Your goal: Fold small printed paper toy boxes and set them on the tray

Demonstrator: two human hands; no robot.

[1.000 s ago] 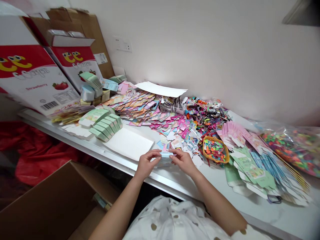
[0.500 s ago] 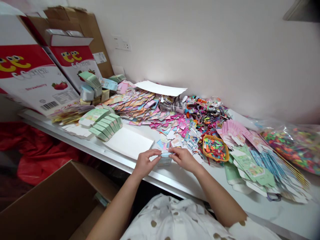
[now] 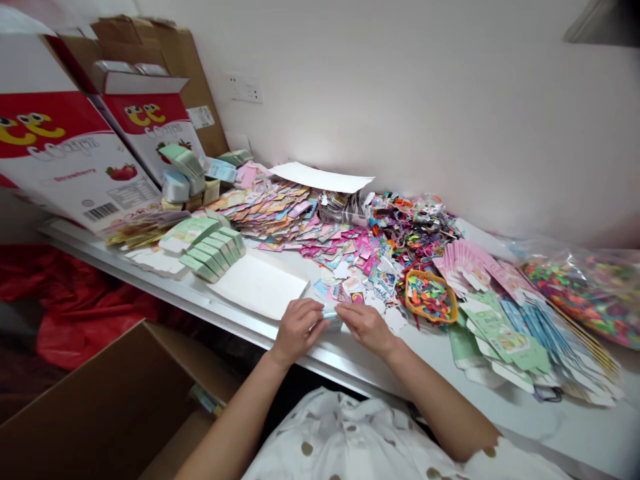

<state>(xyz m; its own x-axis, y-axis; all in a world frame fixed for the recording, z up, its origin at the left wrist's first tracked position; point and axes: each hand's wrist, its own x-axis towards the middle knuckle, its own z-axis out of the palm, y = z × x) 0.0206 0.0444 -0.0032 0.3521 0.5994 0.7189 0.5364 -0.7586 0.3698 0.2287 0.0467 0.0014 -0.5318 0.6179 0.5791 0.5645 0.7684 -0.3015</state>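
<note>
A small light-blue paper box (image 3: pixel 330 311) is held between my two hands over the front of the white table. My left hand (image 3: pixel 299 328) grips its left end, with fingers curled and thumb beneath. My right hand (image 3: pixel 366 327) pinches the right end with the fingertips. Much of the box is hidden by my fingers. Just beyond my hands lie loose printed stickers (image 3: pixel 356 293). An orange basket (image 3: pixel 454 308) of small colourful pieces stands to the right of my right hand.
Green boxes (image 3: pixel 215 250) stand in a row at left beside a white card sheet (image 3: pixel 263 283). Behind are piled colourful packets (image 3: pixel 270 210). Flat green cartons (image 3: pixel 507 333) and a clear bag of bright pieces (image 3: pixel 585 287) lie right. An open cardboard box (image 3: pixel 100 400) sits below the table's left edge.
The light-blue box has tilted between my hands, its lower part showing less. My left fingers have curled further around it, and my right fingers have drawn closer together.
</note>
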